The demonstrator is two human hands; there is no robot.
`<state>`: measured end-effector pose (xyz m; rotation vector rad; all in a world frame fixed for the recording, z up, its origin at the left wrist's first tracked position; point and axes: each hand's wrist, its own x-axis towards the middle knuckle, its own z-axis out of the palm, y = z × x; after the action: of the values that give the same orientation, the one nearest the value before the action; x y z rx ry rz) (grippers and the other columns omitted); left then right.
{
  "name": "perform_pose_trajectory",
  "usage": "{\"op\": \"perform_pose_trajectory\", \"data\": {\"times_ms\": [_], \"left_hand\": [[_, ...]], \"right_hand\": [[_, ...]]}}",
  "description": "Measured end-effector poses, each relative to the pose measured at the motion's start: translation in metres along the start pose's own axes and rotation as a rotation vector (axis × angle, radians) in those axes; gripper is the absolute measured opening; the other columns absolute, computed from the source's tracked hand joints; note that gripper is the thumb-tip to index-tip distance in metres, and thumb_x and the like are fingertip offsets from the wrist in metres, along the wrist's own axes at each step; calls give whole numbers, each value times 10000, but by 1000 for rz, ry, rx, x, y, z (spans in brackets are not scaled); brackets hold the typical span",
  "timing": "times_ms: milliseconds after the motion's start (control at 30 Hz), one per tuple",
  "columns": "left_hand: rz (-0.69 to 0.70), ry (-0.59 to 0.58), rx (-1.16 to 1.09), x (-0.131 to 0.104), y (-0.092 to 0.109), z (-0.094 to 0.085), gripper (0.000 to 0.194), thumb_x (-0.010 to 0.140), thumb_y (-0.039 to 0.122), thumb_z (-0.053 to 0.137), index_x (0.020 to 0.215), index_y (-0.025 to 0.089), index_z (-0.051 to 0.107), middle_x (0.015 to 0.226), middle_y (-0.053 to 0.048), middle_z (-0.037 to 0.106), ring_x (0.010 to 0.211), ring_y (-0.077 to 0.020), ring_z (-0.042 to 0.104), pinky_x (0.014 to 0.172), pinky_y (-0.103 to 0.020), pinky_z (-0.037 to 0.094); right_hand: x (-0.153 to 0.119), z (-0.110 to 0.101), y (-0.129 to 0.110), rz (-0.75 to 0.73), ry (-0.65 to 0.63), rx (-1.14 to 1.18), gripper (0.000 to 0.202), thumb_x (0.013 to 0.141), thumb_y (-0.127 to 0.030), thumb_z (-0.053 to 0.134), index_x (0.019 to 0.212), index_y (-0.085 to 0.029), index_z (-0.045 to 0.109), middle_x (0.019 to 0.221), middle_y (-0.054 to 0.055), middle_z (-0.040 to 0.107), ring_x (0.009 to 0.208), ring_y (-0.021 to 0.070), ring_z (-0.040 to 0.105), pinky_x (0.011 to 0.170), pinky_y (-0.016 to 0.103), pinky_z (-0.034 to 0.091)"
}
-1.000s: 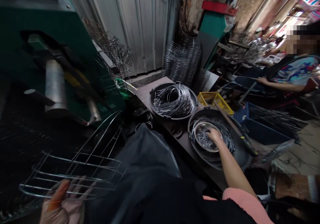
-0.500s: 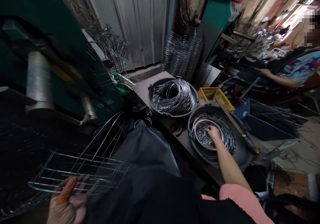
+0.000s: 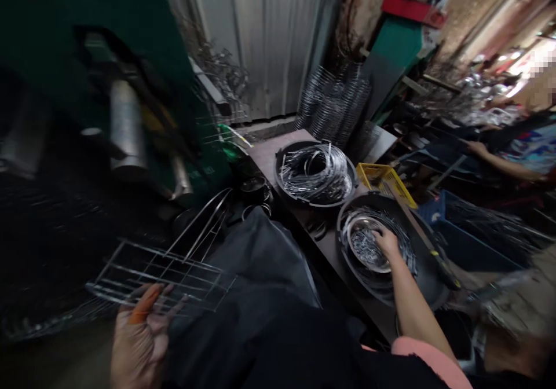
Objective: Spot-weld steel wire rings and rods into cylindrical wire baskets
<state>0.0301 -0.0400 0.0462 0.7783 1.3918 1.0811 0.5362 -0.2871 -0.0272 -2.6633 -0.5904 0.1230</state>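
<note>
1. Beside a green machine [image 3: 43, 36], holds a wire rack [image 3: 160, 273] low with the left hand [image 3: 141, 337], fingers clamped on its bars (orange wrap [image 3: 145, 304] on one digit).
2. Farther right, shows a metal wall [image 3: 269, 47], then a desk [image 3: 325, 254] bearing a round pan [image 3: 304, 202] of coiled wire [image 3: 319, 180].
3. Has the right hand [image 3: 386, 243] in a bowl [image 3: 362, 223] of small metal pieces [image 3: 364, 249], set inside a larger pan [image 3: 428, 285]. Appears mid-pick; seems to call for a precise pinch and a steady rack. Cannot tell whether clamped on a piece or apart.
4. Beyond, ends with yellow crate [image 3: 397, 186], blue crate [image 3: 469, 247] and a co-worker's arm [image 3: 512, 163], blurred.
</note>
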Motion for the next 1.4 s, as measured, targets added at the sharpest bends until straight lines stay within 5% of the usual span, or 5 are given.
{"op": "perform_pose_trajectory", "data": {"times_ms": [200,467,600,800,1400], "left_hand": [[-25,19,-247,1,-8,1,406,435,180,727,795,228,547,890,23,520,854,-158,514,603,-256,491],[49,14,-376,-3,-18,-2,383,569,338,726,880,232,530,898,12,484,861,-139,487,620,-224,452],[56,44,-414,-6,-23,-6,380,588,369,711,892,235,528,906,0,484,899,-160,488,628,-235,448],[56,69,-437,2,-26,-11,355,609,381,697,892,240,534,967,-3,491,928,-164,496,629,-231,444],[67,72,-388,27,-27,-8,335,624,349,691,907,234,552,899,12,523,843,-144,523,643,-241,450]], "right_hand": [[2,-8,-81,-328,-4,230,328,691,-395,492,841,-175,683,875,105,690,832,263,609,778,370,447],[-89,35,-324,-616,-691,646,360,697,-514,578,674,-158,627,578,5,566,553,136,501,530,242,385],[-128,71,-392,-648,-870,800,374,661,-529,605,588,-165,553,501,-35,467,472,95,404,466,226,306],[-144,99,-418,-642,-945,996,384,705,-550,587,614,-180,537,488,-40,461,460,96,383,461,230,289],[-133,123,-430,-616,-964,1082,367,737,-514,590,603,-180,514,506,-40,448,469,93,373,479,234,284]]}}
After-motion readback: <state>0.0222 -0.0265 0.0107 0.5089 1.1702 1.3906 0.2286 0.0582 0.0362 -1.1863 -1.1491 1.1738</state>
